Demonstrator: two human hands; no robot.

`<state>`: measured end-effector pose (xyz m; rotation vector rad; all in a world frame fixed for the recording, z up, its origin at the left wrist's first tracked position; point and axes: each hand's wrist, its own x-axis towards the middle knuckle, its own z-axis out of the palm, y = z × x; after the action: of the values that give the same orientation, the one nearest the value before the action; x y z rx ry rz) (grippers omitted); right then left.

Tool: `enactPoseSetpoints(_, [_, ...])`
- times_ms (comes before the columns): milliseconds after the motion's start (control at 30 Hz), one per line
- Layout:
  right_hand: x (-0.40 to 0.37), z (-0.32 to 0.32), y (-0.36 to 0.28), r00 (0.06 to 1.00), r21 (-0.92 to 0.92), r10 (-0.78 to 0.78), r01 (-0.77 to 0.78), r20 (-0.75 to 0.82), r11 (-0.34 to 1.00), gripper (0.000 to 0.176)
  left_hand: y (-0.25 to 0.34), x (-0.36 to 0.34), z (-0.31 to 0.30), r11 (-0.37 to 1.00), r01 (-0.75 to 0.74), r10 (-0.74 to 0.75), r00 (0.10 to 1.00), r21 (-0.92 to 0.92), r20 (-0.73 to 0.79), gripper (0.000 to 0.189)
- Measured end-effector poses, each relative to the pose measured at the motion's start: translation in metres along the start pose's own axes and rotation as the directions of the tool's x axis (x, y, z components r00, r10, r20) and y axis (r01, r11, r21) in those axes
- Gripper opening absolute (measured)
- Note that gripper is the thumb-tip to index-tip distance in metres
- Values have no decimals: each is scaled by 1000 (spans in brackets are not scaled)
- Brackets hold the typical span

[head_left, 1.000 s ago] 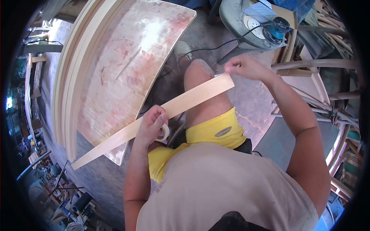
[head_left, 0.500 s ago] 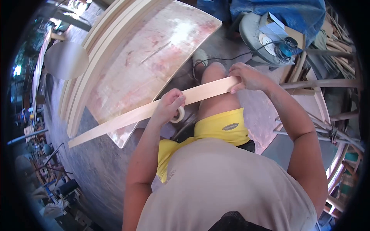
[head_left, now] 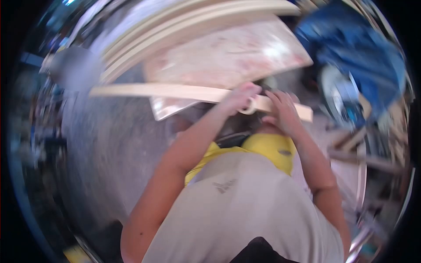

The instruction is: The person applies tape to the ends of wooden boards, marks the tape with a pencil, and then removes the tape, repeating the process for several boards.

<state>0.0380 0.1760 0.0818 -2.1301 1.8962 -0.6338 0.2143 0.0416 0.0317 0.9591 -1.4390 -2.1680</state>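
A long pale wooden strip point(head_left: 175, 91) lies crosswise in front of me over my lap. My left hand point(head_left: 244, 96) is closed around it right of its middle. A roll of tape point(head_left: 248, 108) hangs at that same hand, just below the strip. Close beside it, my right hand point(head_left: 283, 109) is wrapped over the strip, thumb below and fingers above. The strip's right end sticks out past this hand. Both hands are somewhat blurred by motion.
Several curved wooden pieces point(head_left: 197, 19) rest along the far side of a stained board point(head_left: 219, 52). At the right, a blue tarp point(head_left: 355, 39) hangs behind a round grey-white object point(head_left: 337, 92) with a blue power tool point(head_left: 353, 114). Wooden bars point(head_left: 368, 160) stand at my right.
My right hand has slid inward from the strip's right end, closer to my left hand. The view has turned, and the strip now lies flatter across it.
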Motion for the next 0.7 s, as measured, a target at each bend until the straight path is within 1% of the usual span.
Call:
enactPoseSetpoints(33, [8,9,-5,998,-28,-48,47,-30,999,93,0,-1,-4,1000,-6,5,998,-9,-66,25])
enactPoseSetpoints(67, [15,18,-7,999,-22,-44,44,7,999,93,16,-17,-9,999,-16,12,997,-48,-80,26])
enactPoseSetpoints(100, [18,30,-7,999,-47,-41,42,4,998,94,19,-28,-19,996,-62,56,994,-65,-89,26])
enactPoseSetpoints(133, [20,37,-10,999,-80,-49,50,14,996,95,21,-39,-30,994,-54,42,991,-93,-124,25])
enactPoseSetpoints(167, [24,40,-14,994,-76,-108,109,16,991,95,22,-49,-41,994,-68,51,981,-83,-190,23])
enactPoseSetpoints(233, [28,46,-21,995,-98,-69,76,77,992,95,20,-74,-69,989,-123,97,958,-83,-270,23])
enactPoseSetpoints(267, [33,52,-18,991,-102,-101,111,92,989,94,17,-84,-79,986,-144,115,951,-83,-286,23])
enactPoseSetpoints(333, [43,59,-19,987,-113,-141,150,80,982,95,17,-111,-104,985,-145,89,893,-96,-440,22])
enactPoseSetpoints(367, [43,64,-17,986,-127,-151,158,69,979,95,14,-124,-113,978,-172,98,875,-116,-475,22])
enactPoseSetpoints(400, [46,66,-17,990,-136,-121,130,74,982,94,8,-134,-120,972,-190,99,862,-137,-497,23])
enactPoseSetpoints(433, [52,72,-19,992,-143,-100,110,73,984,94,-3,-139,-135,981,-166,91,852,-102,-515,23])
enactPoseSetpoints(467, [55,78,-22,990,-124,-108,118,86,985,92,3,-151,-128,973,-209,103,771,-97,-628,22])
enactPoseSetpoints(500, [55,77,-22,991,-111,-98,108,94,988,90,-12,-155,-144,969,-228,127,796,-99,-592,19])
enactPoseSetpoints(567, [54,72,-31,990,-151,-46,66,130,986,86,-15,-161,-149,967,-227,108,773,-113,-626,16])
enactPoseSetpoints(600, [52,70,-32,991,-143,-51,69,127,987,84,-15,-162,-146,956,-258,97,724,-138,-683,24])
enactPoseSetpoints(633, [52,67,-32,991,-139,-64,80,119,987,81,-10,-161,-159,978,-168,50,768,-125,-638,29])
enactPoseSetpoints(667, [50,65,-31,995,-103,-79,85,67,991,77,-1,-157,-156,970,-204,76,774,-134,-629,35])
enactPoseSetpoints(700, [49,63,-29,995,-68,-101,102,13,992,74,15,-150,-149,959,-214,45,764,-186,-643,36])
